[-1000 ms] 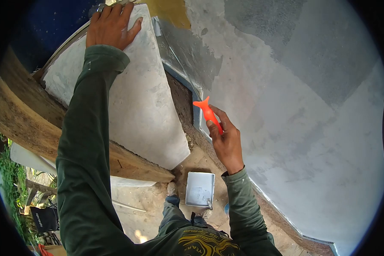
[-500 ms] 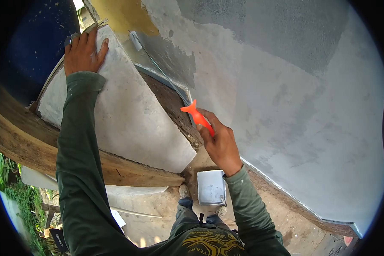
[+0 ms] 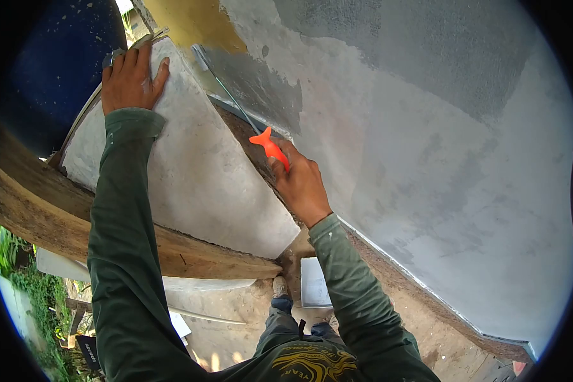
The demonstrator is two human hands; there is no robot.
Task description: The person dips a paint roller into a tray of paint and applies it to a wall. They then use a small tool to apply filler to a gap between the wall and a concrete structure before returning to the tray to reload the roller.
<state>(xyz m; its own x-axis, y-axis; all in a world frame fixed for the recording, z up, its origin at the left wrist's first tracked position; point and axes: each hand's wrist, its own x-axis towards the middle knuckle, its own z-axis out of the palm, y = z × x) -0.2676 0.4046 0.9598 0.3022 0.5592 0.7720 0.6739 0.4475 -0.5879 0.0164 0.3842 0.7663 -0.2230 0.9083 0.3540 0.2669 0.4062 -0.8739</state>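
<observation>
My right hand (image 3: 302, 188) is closed around the orange handle of a small paint roller (image 3: 274, 150). Its thin metal rod runs up and left to a pale roller head at the lower part of the wall (image 3: 414, 146), where yellow and grey paint meet; whether the head touches the wall is hard to tell. My left hand (image 3: 132, 83) lies on the upper end of a whitish, triangular slab (image 3: 191, 165), thumb spread and fingertips at its top edge.
A tray with light grey paint (image 3: 313, 286) stands on the floor by my feet, partly behind my right forearm. A curved wooden beam (image 3: 191, 251) runs below the slab. At upper left is a dark blue surface (image 3: 63, 70). Plants (image 3: 41, 293) show at lower left.
My right hand has moved up and left with the paint roller, and the roller head sits slightly higher against the wall. My left hand stays on the slab.
</observation>
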